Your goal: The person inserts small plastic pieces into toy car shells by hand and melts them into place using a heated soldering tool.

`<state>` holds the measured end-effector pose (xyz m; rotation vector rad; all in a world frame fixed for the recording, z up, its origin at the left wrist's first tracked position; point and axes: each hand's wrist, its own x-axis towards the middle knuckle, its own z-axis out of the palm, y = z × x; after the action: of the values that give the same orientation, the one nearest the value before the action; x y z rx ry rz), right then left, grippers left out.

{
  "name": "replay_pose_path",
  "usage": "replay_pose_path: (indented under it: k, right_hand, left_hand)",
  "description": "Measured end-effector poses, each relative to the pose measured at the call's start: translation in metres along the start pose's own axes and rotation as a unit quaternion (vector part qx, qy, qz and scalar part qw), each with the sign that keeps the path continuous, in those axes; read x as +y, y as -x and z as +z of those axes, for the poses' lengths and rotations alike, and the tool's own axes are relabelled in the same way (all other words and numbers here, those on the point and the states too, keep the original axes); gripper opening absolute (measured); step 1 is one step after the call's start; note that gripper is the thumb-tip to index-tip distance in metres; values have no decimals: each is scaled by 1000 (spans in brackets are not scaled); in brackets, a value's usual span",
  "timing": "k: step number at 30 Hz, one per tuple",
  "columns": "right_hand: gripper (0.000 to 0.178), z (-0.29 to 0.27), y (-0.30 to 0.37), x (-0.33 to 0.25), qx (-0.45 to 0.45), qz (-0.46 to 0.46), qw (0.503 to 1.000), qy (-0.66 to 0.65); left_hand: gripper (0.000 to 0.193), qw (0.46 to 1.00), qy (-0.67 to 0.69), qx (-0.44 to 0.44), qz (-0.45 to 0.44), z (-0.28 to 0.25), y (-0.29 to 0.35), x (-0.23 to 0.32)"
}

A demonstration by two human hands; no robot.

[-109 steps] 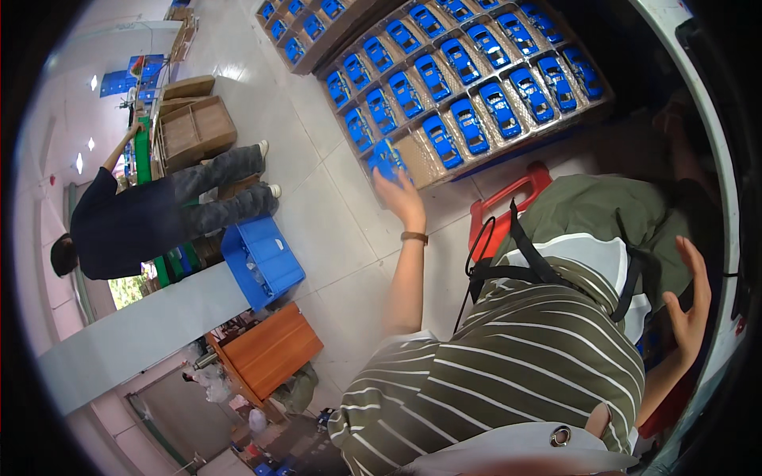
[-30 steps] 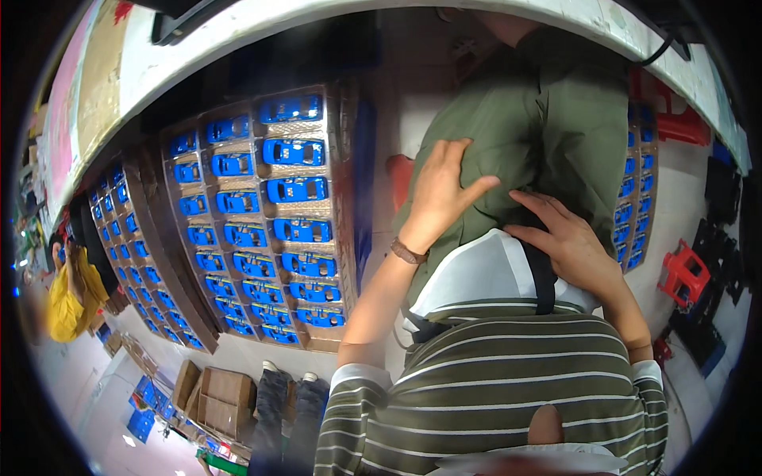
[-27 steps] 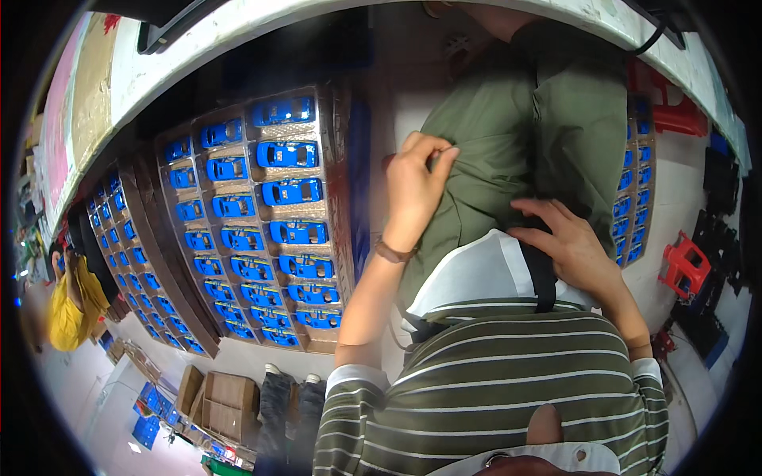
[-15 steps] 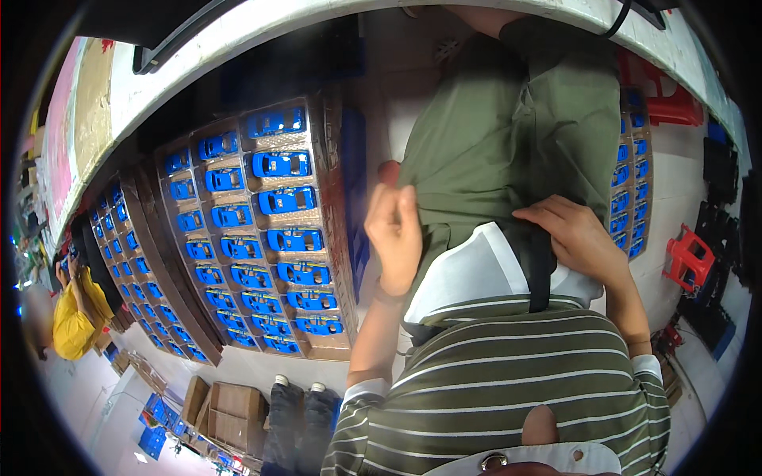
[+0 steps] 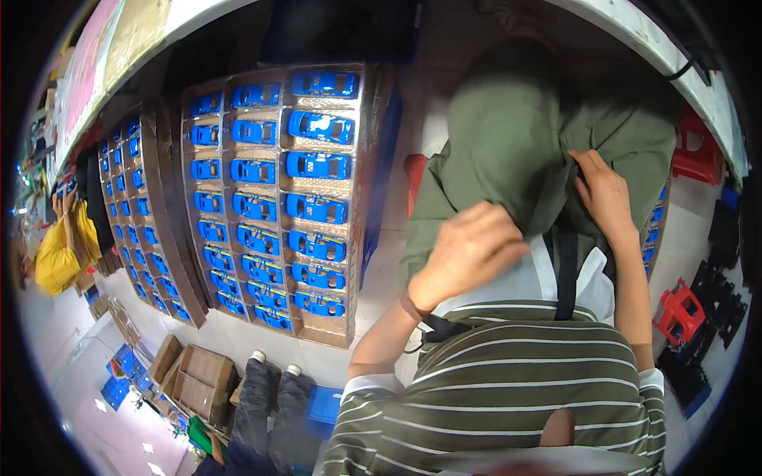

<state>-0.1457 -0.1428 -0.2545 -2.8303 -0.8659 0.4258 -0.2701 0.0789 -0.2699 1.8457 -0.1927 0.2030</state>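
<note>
Moved: my left hand [image 5: 468, 254] has dropped from the trousers [image 5: 508, 151] toward my waist.
Trousers: olive, creased.
Left hand: loosely curled, empty.
Right hand [image 5: 607, 194]: pinching trouser fabric.

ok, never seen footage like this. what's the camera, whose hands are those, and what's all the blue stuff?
There is no machine here. The one picture comes from a wide fisheye camera worn on a person's head, looking down, so straight edges bend near the rim. The striped shirt at the bottom is the wearer's own.

Both bare hands rest on the olive-green trousers over the wearer's lap. The left hand is blurred and lies on the cloth; the right hand pinches a fold of it.

The blue stuff is toy cars packed in rows in cardboard trays standing on the floor to the left. A red stool sits at the right, and another person's legs show at lower left.
</note>
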Motion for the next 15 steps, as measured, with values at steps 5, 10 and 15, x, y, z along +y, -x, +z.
replay_pose_path:
  k: [5,10,15]
  right_hand:
    - [18,-10,7,16,-37,6,999,37]
    - [29,-38,2,9,191,74,974,-92]
    - [32,-33,-6,15,159,2,986,-55]
  left_hand:
    - [12,932,-136,237,-239,-24,39,-78]
    - [35,889,-138,96,-425,6,115,-154]
    - [43,845,33,154,-511,43,126,-165]
